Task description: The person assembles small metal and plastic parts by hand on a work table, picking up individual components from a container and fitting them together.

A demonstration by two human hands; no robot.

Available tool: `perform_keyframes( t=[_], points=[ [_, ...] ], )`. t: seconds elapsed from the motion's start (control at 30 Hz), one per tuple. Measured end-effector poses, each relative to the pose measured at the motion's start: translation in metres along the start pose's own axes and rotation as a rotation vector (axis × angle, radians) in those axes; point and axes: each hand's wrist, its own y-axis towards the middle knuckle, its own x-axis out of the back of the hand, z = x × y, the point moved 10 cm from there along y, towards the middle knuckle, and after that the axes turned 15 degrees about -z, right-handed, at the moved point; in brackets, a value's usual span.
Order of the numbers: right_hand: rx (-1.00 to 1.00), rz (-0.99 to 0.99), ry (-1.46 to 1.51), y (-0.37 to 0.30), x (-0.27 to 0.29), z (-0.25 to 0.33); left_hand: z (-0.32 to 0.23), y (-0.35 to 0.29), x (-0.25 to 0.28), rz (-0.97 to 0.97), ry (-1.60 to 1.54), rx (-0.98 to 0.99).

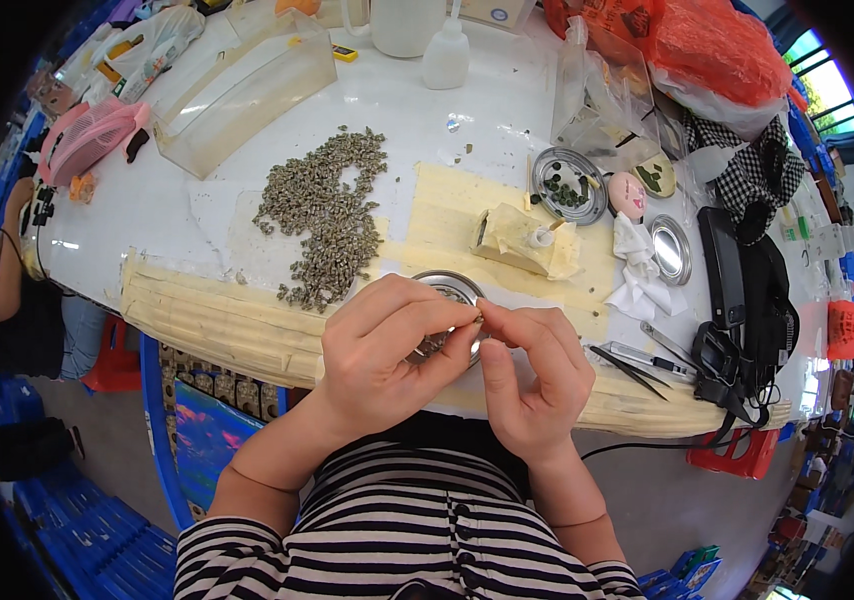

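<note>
One tiny piece [479, 317], barely visible, pinched between left hand [379, 345] and right hand [539, 380], above round metal dish [437, 275] near front edge of counter [492, 130]. Looks like fine two-handed adjusting; next move likely needs light, steady grip.

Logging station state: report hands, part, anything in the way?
Left hand pinching tiny part, too small to identify. Right hand alongside, fingertips close. Metal dish beneath, partly hidden; no obstruction seen at fingertips.
</note>
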Motion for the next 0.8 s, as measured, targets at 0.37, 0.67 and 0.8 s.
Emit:
perform_keyframes(
  t=[0.37,0.67,0.8],
  points=[
    [-0.22,0.075,0.174,0.0,-0.005,-0.014,-0.007,-0.002,-0.001,0.024,-0.058,-0.072],
    [-0.119,-0.079,0.063,-0.004,0.005,-0.007,-0.007,-0.004,-0.002,0.017,0.002,-0.089],
    [-0.008,-0.042,0.031,-0.003,0.004,0.002,-0.005,-0.004,-0.002,0.011,0.005,-0.08]
  ],
)
